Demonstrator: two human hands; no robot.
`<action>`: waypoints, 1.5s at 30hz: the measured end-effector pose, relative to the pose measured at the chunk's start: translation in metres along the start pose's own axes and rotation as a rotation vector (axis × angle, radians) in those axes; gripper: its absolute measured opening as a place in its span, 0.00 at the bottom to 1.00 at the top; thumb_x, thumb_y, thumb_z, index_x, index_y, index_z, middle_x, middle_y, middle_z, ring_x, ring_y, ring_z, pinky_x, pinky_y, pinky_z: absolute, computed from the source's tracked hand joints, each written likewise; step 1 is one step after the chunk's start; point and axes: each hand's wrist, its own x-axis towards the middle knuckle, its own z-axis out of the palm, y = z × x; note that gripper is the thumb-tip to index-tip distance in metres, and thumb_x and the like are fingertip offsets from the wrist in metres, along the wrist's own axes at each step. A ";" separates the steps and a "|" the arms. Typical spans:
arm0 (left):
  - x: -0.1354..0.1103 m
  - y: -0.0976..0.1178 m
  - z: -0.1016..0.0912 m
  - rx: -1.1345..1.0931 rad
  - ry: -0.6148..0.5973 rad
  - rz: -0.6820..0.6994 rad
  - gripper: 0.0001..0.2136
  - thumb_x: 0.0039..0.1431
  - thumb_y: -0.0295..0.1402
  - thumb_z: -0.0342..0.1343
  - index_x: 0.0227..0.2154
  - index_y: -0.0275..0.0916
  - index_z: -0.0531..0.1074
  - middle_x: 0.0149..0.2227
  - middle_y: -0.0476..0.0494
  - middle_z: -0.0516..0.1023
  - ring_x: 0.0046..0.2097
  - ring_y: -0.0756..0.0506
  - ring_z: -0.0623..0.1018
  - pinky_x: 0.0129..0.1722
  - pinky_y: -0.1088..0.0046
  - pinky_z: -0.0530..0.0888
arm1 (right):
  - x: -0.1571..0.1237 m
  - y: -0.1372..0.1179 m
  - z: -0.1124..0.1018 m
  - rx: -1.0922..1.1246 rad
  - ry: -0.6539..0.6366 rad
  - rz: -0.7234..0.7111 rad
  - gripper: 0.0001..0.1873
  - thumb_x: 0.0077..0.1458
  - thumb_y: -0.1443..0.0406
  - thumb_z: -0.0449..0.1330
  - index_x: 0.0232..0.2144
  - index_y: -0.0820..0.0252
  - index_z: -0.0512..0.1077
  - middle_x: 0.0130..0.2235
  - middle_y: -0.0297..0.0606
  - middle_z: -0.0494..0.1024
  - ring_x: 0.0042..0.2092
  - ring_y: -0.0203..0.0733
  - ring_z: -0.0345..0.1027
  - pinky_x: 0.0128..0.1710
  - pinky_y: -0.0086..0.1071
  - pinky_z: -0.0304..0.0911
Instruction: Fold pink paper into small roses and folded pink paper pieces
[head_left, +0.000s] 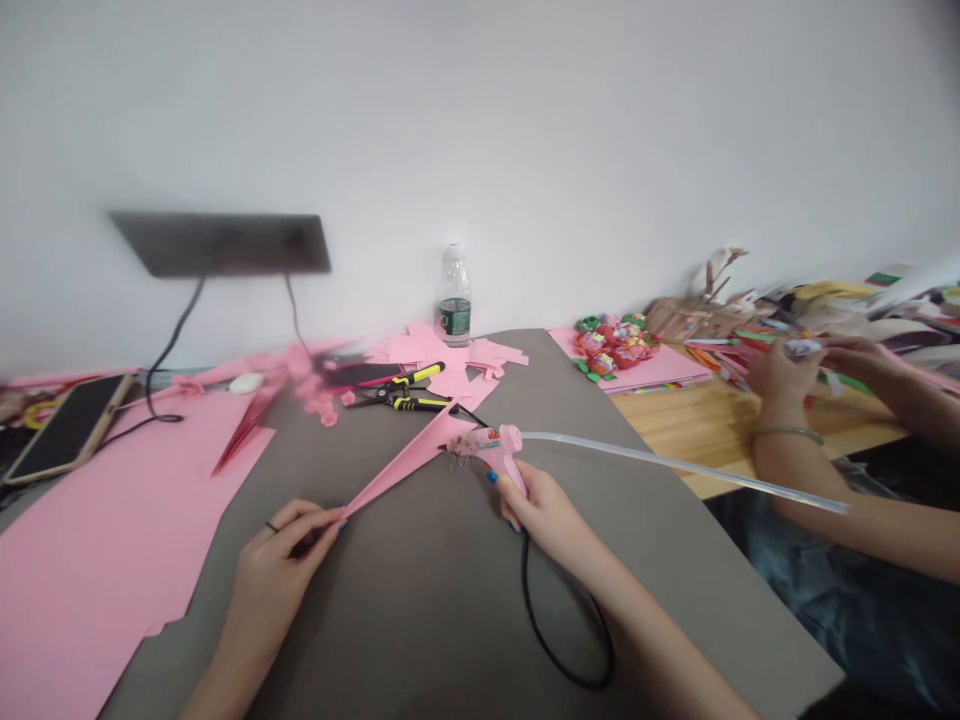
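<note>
The folded pink paper (405, 462) is found just left of the glue gun (491, 442), its near end pinched in the fingers of the left hand (279, 558). The glue gun's handle is gripped by the right hand (541, 508), nozzle at the paper's edge; contact cannot be confirmed. Edge gluing is judged in hand; steady paper and controlled nozzle travel are called for.
</note>
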 end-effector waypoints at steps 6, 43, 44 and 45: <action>0.002 0.001 -0.002 0.002 0.019 0.018 0.11 0.65 0.40 0.56 0.31 0.43 0.79 0.27 0.52 0.76 0.26 0.53 0.77 0.25 0.81 0.71 | 0.002 0.002 -0.007 -0.012 0.038 0.002 0.18 0.59 0.50 0.49 0.25 0.54 0.60 0.18 0.29 0.67 0.22 0.38 0.61 0.27 0.31 0.56; 0.003 0.000 -0.001 -0.002 0.014 0.010 0.11 0.64 0.41 0.57 0.31 0.43 0.80 0.27 0.51 0.76 0.25 0.52 0.76 0.26 0.81 0.72 | 0.003 0.004 -0.018 0.039 0.172 -0.066 0.21 0.59 0.47 0.50 0.27 0.56 0.64 0.18 0.29 0.65 0.21 0.37 0.57 0.26 0.32 0.54; 0.003 -0.001 -0.001 -0.003 0.019 0.016 0.11 0.64 0.40 0.57 0.31 0.43 0.79 0.27 0.51 0.76 0.25 0.52 0.76 0.26 0.81 0.72 | 0.003 0.002 -0.019 0.060 0.165 -0.079 0.22 0.60 0.46 0.48 0.29 0.57 0.65 0.17 0.28 0.65 0.21 0.36 0.56 0.26 0.31 0.54; 0.002 -0.001 -0.001 -0.005 0.020 0.022 0.10 0.64 0.39 0.57 0.31 0.43 0.79 0.27 0.52 0.76 0.26 0.52 0.76 0.26 0.81 0.72 | 0.002 -0.001 -0.019 0.093 0.153 -0.093 0.24 0.60 0.45 0.47 0.32 0.58 0.66 0.16 0.27 0.64 0.20 0.36 0.55 0.25 0.31 0.54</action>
